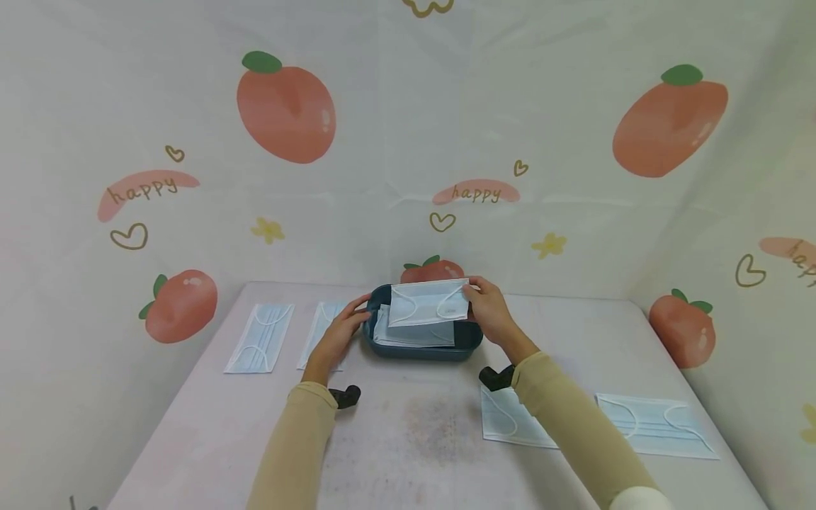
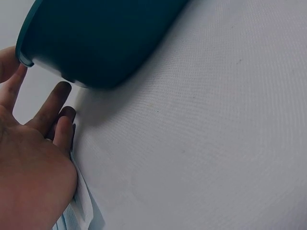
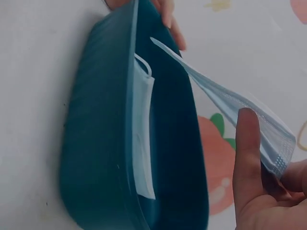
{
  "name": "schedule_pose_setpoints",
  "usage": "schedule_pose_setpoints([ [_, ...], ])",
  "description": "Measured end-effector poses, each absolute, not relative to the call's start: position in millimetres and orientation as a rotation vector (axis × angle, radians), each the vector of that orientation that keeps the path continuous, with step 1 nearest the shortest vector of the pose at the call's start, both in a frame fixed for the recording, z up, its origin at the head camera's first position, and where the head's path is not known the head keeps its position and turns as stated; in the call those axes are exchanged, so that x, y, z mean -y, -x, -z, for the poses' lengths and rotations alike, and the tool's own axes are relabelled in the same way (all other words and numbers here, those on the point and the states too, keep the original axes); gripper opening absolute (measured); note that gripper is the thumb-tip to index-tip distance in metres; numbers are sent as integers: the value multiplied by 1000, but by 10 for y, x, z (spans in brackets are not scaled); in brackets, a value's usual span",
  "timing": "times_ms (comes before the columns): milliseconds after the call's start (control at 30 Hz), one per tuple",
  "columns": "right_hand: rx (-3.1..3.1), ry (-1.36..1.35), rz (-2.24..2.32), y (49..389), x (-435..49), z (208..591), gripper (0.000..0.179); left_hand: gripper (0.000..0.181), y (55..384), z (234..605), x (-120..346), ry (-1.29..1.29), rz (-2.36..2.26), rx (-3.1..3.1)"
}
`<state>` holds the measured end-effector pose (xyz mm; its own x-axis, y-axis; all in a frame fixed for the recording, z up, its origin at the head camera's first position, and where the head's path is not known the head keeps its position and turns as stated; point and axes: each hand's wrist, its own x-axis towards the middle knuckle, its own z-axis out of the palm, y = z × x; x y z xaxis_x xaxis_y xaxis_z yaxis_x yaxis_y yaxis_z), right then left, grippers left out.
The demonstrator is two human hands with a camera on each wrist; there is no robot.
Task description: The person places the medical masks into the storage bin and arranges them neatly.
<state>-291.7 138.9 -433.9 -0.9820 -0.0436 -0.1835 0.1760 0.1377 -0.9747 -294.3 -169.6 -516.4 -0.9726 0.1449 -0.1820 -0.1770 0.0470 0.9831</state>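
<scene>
A dark teal basin (image 1: 427,353) stands toward the back of the table, with a few light blue face masks (image 1: 416,337) lying inside. My right hand (image 1: 492,309) pinches another face mask (image 1: 426,299) by its right end, thumb on one side and fingers on the other. That mask hangs tilted over the basin, its far end over the opening in the right wrist view. At the basin's left end, my left hand (image 1: 338,334) touches the rim, its fingers fairly straight and spread in the left wrist view.
Two masks lie left of the basin, one at the far left (image 1: 260,338) and one partly behind the left hand (image 1: 312,345). Nearer on the right lie two more, one partly under the right forearm (image 1: 510,418), the other beyond it (image 1: 663,425). A fruit-printed cloth (image 1: 357,142) hangs behind.
</scene>
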Motion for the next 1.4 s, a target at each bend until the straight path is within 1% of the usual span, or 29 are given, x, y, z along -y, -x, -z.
schedule_pose_setpoints([
  [267, -2224, -126, 1971, 2933, -1238, 4408, 42, 51, 2948, 5163, 1695, 14, -2009, -2095],
  [500, -2200, -84, 1972, 2989, -1155, 4498, 47, 50, 2955, 5179, 1707, 20, -2014, -2099],
  [800, -2139, -124, 1974, 3046, -1108, 4630, 46, 50, 2975, 5193, 1723, 10, -2007, -2104],
  [1200, -2137, -111, 1968, 3027, -1030, 4649, 42, 50, 2965, 5197, 1721, 36, -2012, -2103],
  [1400, -2213, -100, 1861, 3014, -1042, 4658, 42, 49, 2943, 5177, 1708, 40, -1996, -2103],
])
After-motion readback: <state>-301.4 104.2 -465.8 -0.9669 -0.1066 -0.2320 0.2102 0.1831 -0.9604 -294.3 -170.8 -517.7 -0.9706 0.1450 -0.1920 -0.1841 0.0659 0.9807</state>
